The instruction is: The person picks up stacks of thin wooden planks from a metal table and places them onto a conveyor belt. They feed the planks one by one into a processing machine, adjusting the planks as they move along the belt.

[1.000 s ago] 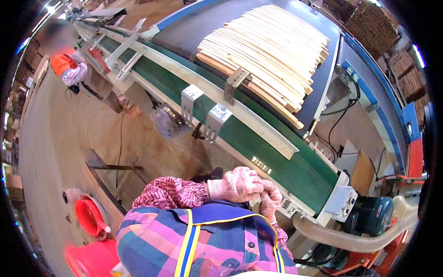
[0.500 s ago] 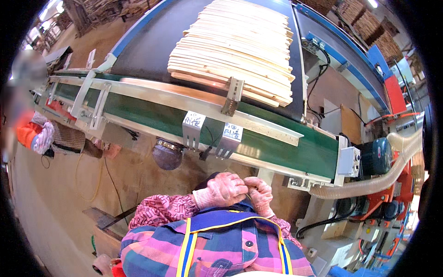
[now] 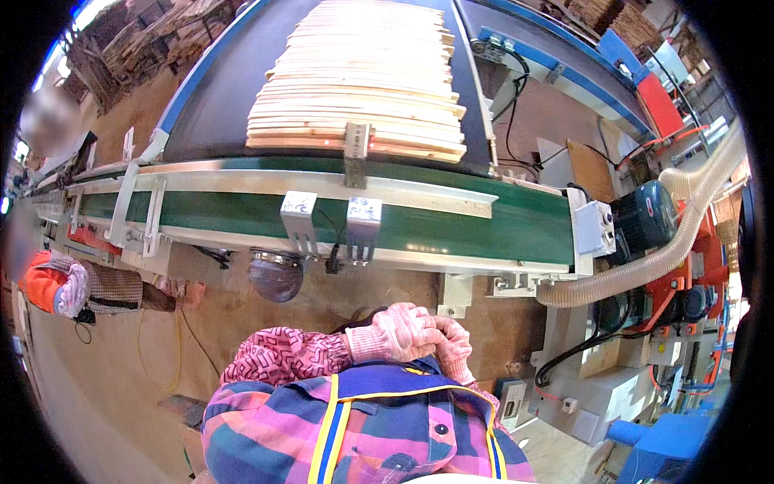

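Both my hands are held together in front of my chest, in pale knitted gloves stained pinkish. My left hand is closed, its curled fingers reaching the other hand. My right hand is also closed, its bent fingers against the left fingertips. Whatever may be pinched between them is hidden. Below them is the blue apron with yellow edging, over a plaid garment. Beyond my hands runs a green conveyor belt. A stack of pale wooden boards lies on the dark belt behind it.
Two metal brackets, one a left bracket, hang over the conveyor's near rail. Below them is a dark round lamp-like part. At right are a motor and a ribbed hose. Another person's orange sleeve shows at far left.
The view has turned, so the boards and conveyor sit farther left and the conveyor looks more level. My hands stay together near my chest, with the fingers slightly shifted.
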`<state>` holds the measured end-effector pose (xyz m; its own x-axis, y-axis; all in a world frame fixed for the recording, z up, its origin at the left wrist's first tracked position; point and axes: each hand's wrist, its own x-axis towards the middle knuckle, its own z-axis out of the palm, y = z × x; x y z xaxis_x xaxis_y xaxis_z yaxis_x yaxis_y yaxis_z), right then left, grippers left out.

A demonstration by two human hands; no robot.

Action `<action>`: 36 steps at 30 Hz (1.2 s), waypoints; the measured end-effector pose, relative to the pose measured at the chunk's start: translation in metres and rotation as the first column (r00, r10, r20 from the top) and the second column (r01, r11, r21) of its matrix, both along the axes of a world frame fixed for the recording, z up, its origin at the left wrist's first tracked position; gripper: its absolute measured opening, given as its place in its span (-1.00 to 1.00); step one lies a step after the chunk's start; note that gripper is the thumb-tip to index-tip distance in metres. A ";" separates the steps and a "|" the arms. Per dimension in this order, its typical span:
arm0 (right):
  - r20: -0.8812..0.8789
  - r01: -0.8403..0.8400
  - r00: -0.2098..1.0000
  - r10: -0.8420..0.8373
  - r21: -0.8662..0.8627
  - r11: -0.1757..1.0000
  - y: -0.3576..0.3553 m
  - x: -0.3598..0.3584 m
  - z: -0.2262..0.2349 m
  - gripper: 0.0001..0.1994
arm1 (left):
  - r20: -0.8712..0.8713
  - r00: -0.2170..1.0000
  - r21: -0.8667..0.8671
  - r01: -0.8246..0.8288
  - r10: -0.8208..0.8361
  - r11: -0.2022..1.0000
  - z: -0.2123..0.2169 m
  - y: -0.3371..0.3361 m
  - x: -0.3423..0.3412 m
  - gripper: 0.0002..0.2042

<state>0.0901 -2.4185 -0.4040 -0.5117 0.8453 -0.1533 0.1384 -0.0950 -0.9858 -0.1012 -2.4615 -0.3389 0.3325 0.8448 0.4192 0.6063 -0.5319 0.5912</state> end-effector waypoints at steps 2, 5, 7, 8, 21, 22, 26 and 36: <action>-0.012 0.019 1.000 -0.018 0.018 1.000 -0.006 0.019 -0.005 -0.78 | -0.074 0.994 -0.052 0.074 -0.077 0.996 -0.004 0.004 0.019 -0.89; -0.056 0.070 0.996 -0.073 -0.044 0.997 -0.015 0.065 -0.031 -0.76 | -0.160 0.971 -0.118 0.157 -0.175 0.980 -0.012 0.009 0.059 -0.88; -0.093 0.084 0.991 -0.092 -0.093 0.992 -0.017 0.099 -0.042 -0.76 | -0.200 0.951 -0.179 0.200 -0.235 0.963 -0.013 0.013 0.090 -0.87; -0.009 0.122 0.992 -0.123 -0.024 0.992 -0.018 0.118 -0.046 -0.81 | -0.156 0.952 -0.164 0.237 -0.263 0.957 -0.012 0.016 0.108 -0.85; 0.032 0.621 0.777 -0.629 -0.209 0.755 -0.066 0.336 -0.069 -0.70 | -0.388 0.690 -0.348 0.504 -0.611 0.790 -0.009 0.034 0.295 -0.83; 0.042 0.628 0.771 -0.635 -0.211 0.749 -0.066 0.342 -0.069 -0.70 | -0.368 0.686 -0.350 0.522 -0.627 0.777 -0.008 0.037 0.301 -0.83; 0.033 0.727 0.664 -0.747 -0.259 0.636 -0.068 0.340 -0.080 -0.69 | -0.172 0.708 -0.428 0.573 -0.685 0.699 0.000 0.044 0.321 -0.82; -0.044 0.576 0.790 -0.612 -0.292 0.764 -0.037 0.306 -0.074 -0.75 | -0.203 0.731 -0.431 0.530 -0.651 0.730 -0.018 0.076 0.292 -0.82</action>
<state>0.3961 -2.4552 -0.4779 0.0500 0.9275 -0.3705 -0.1547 -0.3593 -0.9203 0.1912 -2.3850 -0.3570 0.8710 0.4872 -0.0631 0.4148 -0.6605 0.6258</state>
